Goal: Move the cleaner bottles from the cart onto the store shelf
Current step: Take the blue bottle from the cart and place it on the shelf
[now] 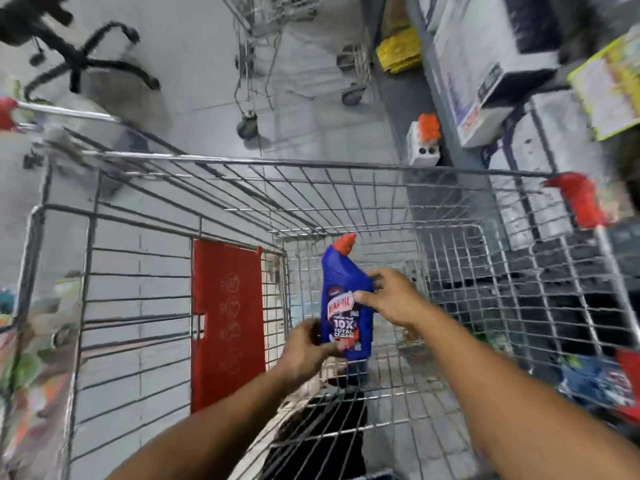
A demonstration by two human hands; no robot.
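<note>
A blue cleaner bottle with a red angled cap and a "10X Total Clean" label stands upright inside the wire cart. My left hand grips its lower left side. My right hand holds its upper right side, thumb across the label. Both arms reach down into the basket. The store shelf runs along the right, with white boxes on it. No other bottle shows in the cart.
A red child-seat flap hangs on the cart's left inner wall. A white carton with orange-capped bottles sits on the floor by the shelf. Another cart and an office chair base stand ahead on the tiled floor.
</note>
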